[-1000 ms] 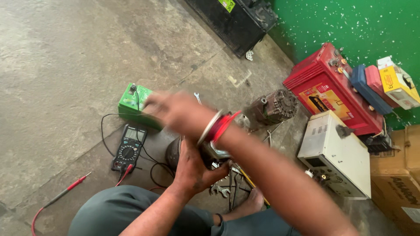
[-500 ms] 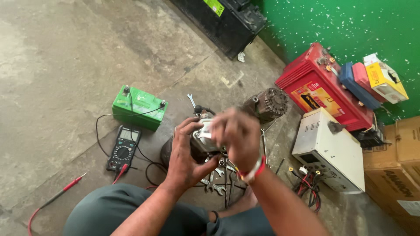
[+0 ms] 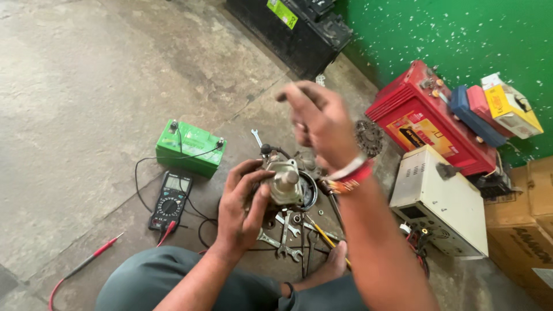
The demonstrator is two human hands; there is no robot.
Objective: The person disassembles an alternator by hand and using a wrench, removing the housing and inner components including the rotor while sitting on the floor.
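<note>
My left hand [image 3: 242,207] grips a grey metal motor housing [image 3: 285,181] from the left and holds it upright, its short shaft pointing up, over a dark round casing [image 3: 310,193] on the floor. My right hand [image 3: 319,124] hovers blurred a little above and to the right of the housing. It touches nothing, its fingers are loosely apart, and I see nothing in them. A red and white bangle sits on that wrist. A toothed rotor [image 3: 368,137] lies just behind the right hand.
Wrenches [image 3: 285,236] and a yellow screwdriver [image 3: 325,236] lie by my foot. To the left are a green battery [image 3: 190,147], a multimeter [image 3: 170,201] and its red probe [image 3: 86,262]. A red battery [image 3: 426,124], a white box [image 3: 440,198], cardboard boxes [image 3: 521,230] and a black battery [image 3: 294,31] line the green wall.
My right hand swung from near the green battery onto the housing, then lifted off it to hover above. My left hand has kept its grip.
</note>
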